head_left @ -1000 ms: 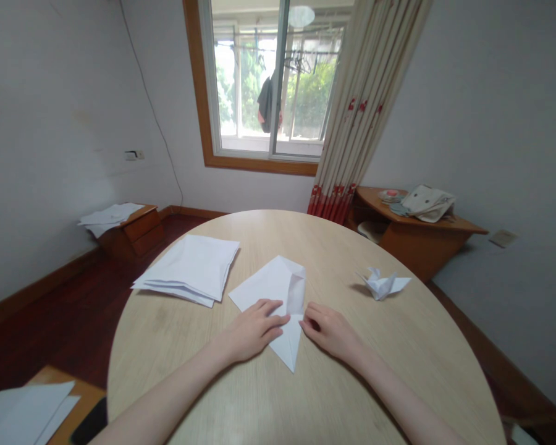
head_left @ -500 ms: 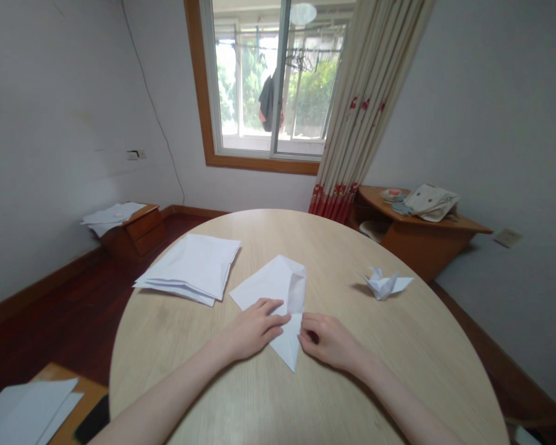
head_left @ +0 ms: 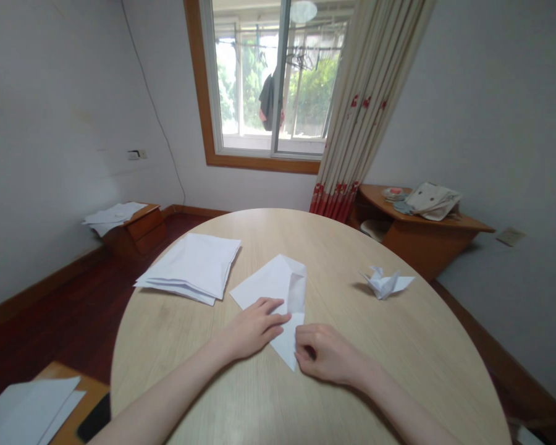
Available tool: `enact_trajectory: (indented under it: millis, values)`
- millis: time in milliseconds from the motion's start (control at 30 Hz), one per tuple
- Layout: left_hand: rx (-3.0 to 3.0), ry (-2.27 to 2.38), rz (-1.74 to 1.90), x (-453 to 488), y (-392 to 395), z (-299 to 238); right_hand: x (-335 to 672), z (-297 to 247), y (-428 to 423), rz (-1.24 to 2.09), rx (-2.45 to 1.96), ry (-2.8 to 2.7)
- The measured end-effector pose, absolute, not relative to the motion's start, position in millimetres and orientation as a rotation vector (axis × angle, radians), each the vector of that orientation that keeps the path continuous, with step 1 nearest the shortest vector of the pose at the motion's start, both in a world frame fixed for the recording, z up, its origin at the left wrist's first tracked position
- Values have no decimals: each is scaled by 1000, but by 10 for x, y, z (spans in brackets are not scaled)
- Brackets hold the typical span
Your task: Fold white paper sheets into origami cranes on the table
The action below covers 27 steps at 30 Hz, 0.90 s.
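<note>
As I watch, left hand point(head_left: 252, 329): fingers pressed together on folded white paper point(head_left: 269, 285);
right hand point(head_left: 327, 354): fingers curled, touching its lower point;

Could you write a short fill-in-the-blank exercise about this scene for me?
1. The left hand rests on a folded sheet of ____ paper.
2. A stack of paper lies to the ____ of that sheet.
3. The origami bird on the table is nearest the ____ hand.
4. The curtain has a ____ band along its bottom.

Missing words: white; left; right; red.
</note>
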State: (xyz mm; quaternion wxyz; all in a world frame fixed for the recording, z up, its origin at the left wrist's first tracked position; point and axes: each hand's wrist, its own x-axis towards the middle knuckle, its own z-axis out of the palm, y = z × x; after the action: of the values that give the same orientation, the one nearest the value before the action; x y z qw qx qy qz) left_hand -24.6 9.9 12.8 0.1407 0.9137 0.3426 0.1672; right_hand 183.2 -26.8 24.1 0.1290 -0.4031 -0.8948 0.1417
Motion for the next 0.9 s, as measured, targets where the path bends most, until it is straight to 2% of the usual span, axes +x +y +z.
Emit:
enact_trajectory:
  millis: [900]
  values:
    - [2630, 971, 495, -273, 112, 129, 1789, 291, -332, 702, -1079, -2569]
